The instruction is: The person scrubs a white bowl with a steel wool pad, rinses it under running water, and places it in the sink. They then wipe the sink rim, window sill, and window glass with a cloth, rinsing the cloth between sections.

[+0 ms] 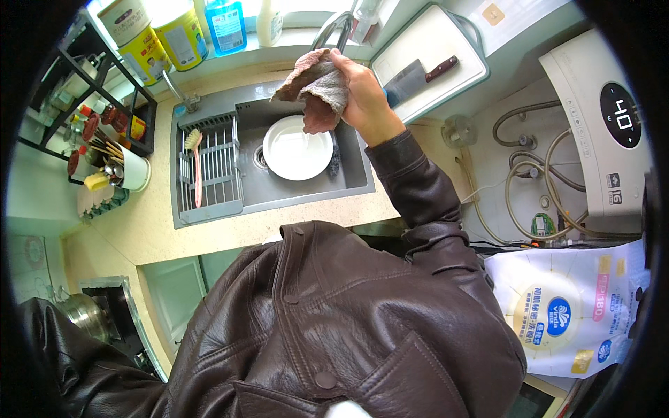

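My right hand (364, 90) grips a crumpled pink and grey cloth (322, 94), raised over the back right of the sink (292, 197) and close to the curved metal faucet (334, 27). Below the cloth, a round white plate (292, 154) lies in the basin, and the cloth covers part of its upper edge. Just right of the plate sits a dark scrubber (335, 159). My left hand is out of view; its leather sleeve reaches toward the lower left, by a metal pot (89, 313).
A drying rack (217, 157) holding a dish brush (196, 162) spans the sink's left side. A cleaver (405, 82) rests on a white cutting board (439, 47). Utensils stand in a white holder (137, 170). A water heater (590, 120) and hoses (522, 167) are at right.
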A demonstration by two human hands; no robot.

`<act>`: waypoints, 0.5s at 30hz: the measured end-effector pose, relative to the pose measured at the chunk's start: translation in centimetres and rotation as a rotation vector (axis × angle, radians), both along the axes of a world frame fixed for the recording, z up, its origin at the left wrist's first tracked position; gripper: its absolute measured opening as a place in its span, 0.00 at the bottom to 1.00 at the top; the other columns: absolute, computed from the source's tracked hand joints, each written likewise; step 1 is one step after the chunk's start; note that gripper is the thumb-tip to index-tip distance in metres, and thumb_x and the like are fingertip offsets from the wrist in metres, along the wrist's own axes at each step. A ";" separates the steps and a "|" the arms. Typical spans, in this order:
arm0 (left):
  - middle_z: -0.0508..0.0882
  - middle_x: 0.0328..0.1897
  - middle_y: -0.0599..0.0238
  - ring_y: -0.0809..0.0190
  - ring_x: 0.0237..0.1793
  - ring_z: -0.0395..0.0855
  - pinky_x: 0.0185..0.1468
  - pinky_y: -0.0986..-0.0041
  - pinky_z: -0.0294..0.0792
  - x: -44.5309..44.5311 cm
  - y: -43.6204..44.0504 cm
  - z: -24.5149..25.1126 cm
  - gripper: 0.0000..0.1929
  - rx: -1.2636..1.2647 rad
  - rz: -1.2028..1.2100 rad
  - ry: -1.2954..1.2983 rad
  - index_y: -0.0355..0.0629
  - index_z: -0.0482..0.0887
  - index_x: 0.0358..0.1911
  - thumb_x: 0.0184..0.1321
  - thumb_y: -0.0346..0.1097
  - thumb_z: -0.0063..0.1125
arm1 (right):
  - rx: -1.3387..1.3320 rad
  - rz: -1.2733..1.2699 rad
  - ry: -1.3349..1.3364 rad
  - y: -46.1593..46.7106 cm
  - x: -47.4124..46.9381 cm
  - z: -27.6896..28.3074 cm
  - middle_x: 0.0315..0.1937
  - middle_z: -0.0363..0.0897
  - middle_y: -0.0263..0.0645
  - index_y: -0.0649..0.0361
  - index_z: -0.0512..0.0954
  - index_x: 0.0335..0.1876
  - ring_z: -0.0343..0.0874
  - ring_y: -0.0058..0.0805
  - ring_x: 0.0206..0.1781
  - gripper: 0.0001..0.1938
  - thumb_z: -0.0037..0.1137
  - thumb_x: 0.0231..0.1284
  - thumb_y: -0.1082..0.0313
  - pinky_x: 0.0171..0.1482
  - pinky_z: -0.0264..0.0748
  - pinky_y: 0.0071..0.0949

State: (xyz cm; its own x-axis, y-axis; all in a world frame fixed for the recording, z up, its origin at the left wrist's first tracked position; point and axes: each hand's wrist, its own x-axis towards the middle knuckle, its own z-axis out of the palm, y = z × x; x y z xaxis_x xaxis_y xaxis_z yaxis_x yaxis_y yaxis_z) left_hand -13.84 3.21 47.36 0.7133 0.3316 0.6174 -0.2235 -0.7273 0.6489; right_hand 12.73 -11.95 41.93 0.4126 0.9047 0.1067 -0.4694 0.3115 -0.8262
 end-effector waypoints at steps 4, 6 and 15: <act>0.82 0.47 0.57 0.59 0.46 0.81 0.54 0.64 0.72 1.1 -1.2 -5.5 0.11 -0.164 0.005 0.181 0.40 0.82 0.44 0.63 0.37 0.53 | -0.066 -0.160 -0.171 -0.2 1.5 -1.0 0.37 0.81 0.45 0.66 0.75 0.43 0.82 0.34 0.41 0.12 0.41 0.68 0.66 0.47 0.78 0.30; 0.82 0.47 0.57 0.59 0.46 0.81 0.54 0.64 0.72 1.5 -1.8 -8.3 0.11 -0.242 0.005 0.265 0.40 0.81 0.45 0.63 0.37 0.52 | -0.129 -0.238 -0.162 -0.5 2.0 -1.1 0.32 0.81 0.47 0.66 0.75 0.41 0.83 0.38 0.37 0.11 0.43 0.65 0.68 0.44 0.80 0.34; 0.81 0.49 0.59 0.60 0.48 0.79 0.55 0.64 0.71 1.8 -4.3 -18.3 0.12 -0.486 0.023 0.532 0.42 0.80 0.46 0.63 0.37 0.52 | 0.069 -0.362 -0.349 1.1 4.9 -0.1 0.30 0.81 0.43 0.67 0.75 0.36 0.83 0.32 0.31 0.10 0.45 0.67 0.68 0.31 0.81 0.27</act>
